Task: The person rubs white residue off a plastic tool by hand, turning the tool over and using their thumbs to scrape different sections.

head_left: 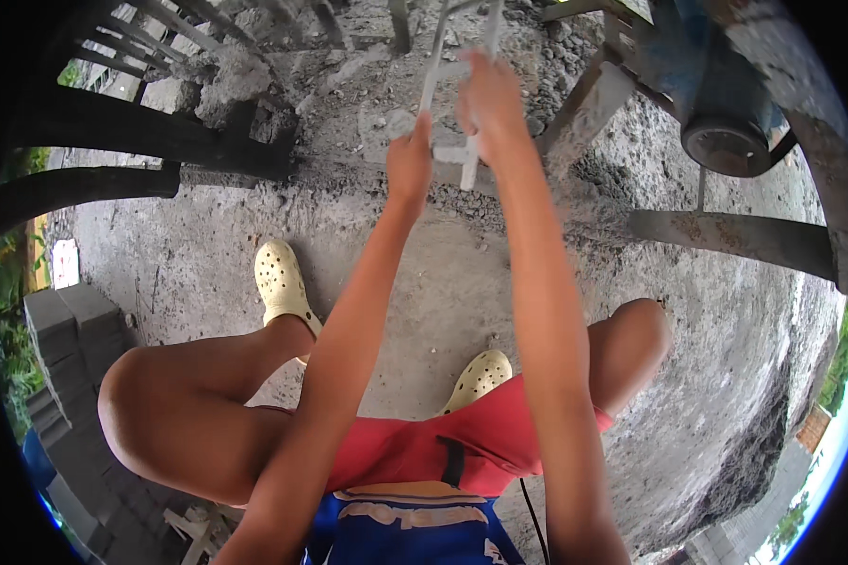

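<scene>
My left hand [409, 171] is closed around the lower end of a thin, pale grey bar [432, 80] that runs away from me toward the top edge. Beside it, a little farther off, my right hand [493, 105] is wrapped around a second pale bar [469, 175], whose blunt end sticks out below the fist. A short crosspiece [450, 153] shows between the two hands and seems to join the bars into one frame. The right fingers are slightly smeared by motion. The frame's far end is cut off by the top of the view, over grey rubble [358, 118].
Dark metal beams [160, 127] jut in from the left. On the right stand a rusty metal leg [735, 235] and a dark cylindrical machine part [725, 141]. Grey blocks [75, 330] are stacked at the left. My feet in yellow clogs [279, 278] rest on rough concrete [415, 301].
</scene>
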Available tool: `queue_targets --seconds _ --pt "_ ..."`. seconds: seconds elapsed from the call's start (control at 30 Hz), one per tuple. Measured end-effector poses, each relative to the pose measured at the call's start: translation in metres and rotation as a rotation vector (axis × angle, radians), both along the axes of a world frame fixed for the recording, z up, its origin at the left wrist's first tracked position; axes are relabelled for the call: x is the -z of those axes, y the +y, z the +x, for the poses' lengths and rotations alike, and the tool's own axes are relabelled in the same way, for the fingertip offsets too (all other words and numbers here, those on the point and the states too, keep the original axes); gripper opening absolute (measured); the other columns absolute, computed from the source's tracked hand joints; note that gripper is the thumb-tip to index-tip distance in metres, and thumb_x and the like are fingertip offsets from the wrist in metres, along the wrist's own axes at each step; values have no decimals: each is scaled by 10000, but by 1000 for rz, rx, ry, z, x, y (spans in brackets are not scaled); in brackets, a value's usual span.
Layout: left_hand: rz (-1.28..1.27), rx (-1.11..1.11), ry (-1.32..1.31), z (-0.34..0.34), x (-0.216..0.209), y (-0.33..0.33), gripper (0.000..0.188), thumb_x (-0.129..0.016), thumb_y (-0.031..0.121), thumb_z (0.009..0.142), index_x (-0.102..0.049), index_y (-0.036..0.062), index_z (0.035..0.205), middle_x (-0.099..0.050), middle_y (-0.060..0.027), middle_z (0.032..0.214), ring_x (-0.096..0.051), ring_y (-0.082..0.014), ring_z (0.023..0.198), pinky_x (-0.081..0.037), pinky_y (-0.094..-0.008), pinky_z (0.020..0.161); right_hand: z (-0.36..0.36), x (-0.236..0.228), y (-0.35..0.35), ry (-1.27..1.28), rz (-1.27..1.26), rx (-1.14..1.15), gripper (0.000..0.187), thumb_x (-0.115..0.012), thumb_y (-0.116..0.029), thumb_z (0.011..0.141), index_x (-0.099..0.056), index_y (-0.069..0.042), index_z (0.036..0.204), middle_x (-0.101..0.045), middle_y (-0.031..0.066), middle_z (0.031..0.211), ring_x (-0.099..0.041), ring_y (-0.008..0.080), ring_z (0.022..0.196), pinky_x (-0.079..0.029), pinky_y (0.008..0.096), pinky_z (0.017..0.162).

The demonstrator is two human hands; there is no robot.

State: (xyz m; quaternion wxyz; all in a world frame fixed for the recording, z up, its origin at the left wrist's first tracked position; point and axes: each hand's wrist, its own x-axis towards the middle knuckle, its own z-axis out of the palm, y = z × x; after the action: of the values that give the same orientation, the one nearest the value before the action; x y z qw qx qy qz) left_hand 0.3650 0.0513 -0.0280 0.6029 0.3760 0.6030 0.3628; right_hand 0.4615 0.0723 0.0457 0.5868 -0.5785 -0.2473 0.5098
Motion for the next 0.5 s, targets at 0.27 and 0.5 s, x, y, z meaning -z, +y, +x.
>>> queue_targets --seconds 0.27,0.5 --pt "146 130 309 -2 18 -42 532 -437 437 844 -463 -53 639 -365 -49 503 -314 -119 522 -294 -325 480 2 17 -63 227 4 154 325 -351 -335 907 -482 -49 989 -231 -58 448 -216 54 330 -158 226 304" --pt "284 4 114 -9 -20 -55 464 -480 403 840 -406 27 577 -302 35 511 -263 -78 504 -220 -286 437 -15 -31 -89 235 164 137 371 -337 -367 910 -482 -28 956 -251 -47 428 -212 47 303 -156 217 295"
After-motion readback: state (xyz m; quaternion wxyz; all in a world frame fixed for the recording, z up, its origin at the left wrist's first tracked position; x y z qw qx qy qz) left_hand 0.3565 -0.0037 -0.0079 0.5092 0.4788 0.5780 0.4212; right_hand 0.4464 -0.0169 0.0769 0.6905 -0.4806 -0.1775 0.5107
